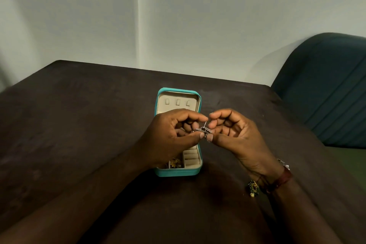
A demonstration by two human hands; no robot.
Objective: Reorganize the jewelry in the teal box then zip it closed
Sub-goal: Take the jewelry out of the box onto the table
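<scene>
Nearest, the bracelet [281, 180] on my right wrist, charm dangling: it could snag anything I lower past it. Next, the teal box [178, 172], open on the table [79, 125], with a gold piece [175, 163] in its near-left compartment and ring rolls [191, 157] to the right. Above its middle, my left hand [170, 134] and right hand [233, 134] both pinch a small tangled silver piece [202, 130] between thumb and fingertips; a slack pinch could drop it onto the dark table, or its upright pin could catch the far lid [178, 101].
</scene>
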